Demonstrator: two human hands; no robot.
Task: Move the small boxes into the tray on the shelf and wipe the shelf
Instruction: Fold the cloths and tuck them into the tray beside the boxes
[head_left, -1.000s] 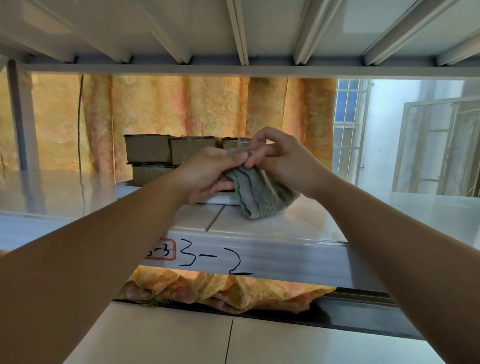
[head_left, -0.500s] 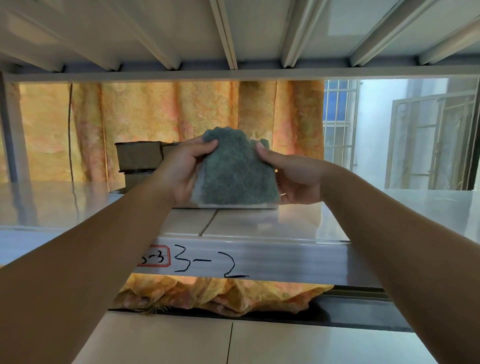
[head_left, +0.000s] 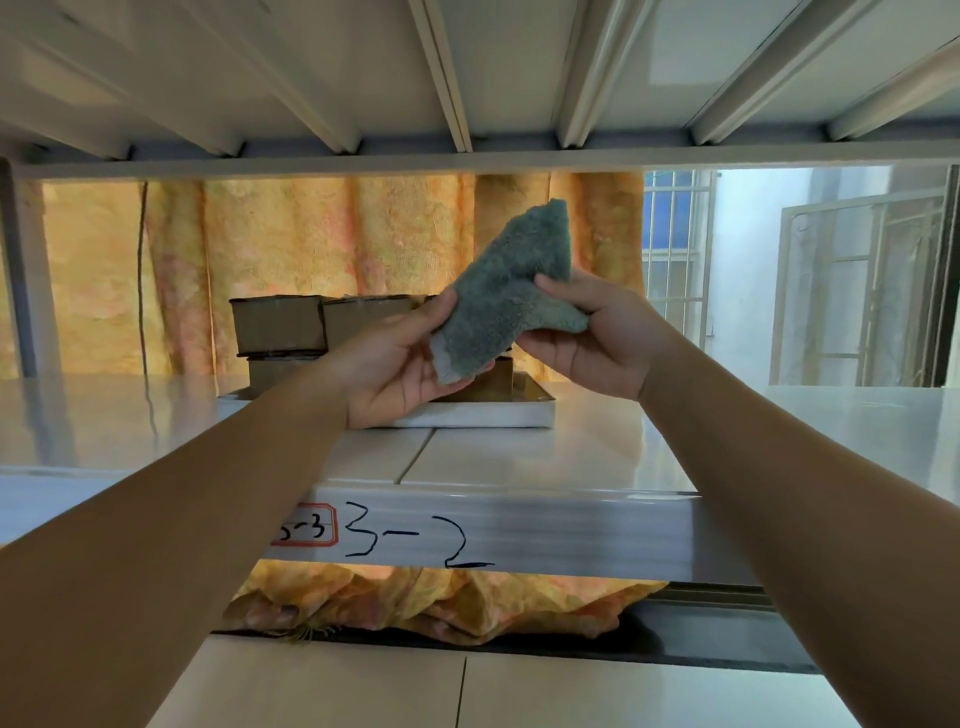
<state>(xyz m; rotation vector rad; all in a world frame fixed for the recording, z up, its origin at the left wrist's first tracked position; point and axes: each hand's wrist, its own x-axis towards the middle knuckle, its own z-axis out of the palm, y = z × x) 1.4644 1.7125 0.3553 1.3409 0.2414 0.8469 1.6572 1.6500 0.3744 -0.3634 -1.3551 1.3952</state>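
Note:
A fuzzy grey-green cloth (head_left: 506, 291) is held up in the air above the white shelf (head_left: 545, 457). My left hand (head_left: 400, 364) grips its lower left edge, and my right hand (head_left: 592, 332) pinches its right side. Behind the hands a shallow metal tray (head_left: 488, 413) sits on the shelf. Several small brown cardboard boxes (head_left: 278, 325) are stacked in it, partly hidden by my left hand and the cloth.
The shelf's front rail (head_left: 467, 540) carries a handwritten "3-2" and a red-edged label (head_left: 306, 530). An upper shelf's underside (head_left: 467, 78) is close overhead. An orange curtain (head_left: 311, 249) hangs behind, and a barred window (head_left: 675, 249) is at the right.
The cloth was bunched between both hands, then spread flat and upright. Now it is tilted, its top corner leaning right, and the tray's front shows below it.

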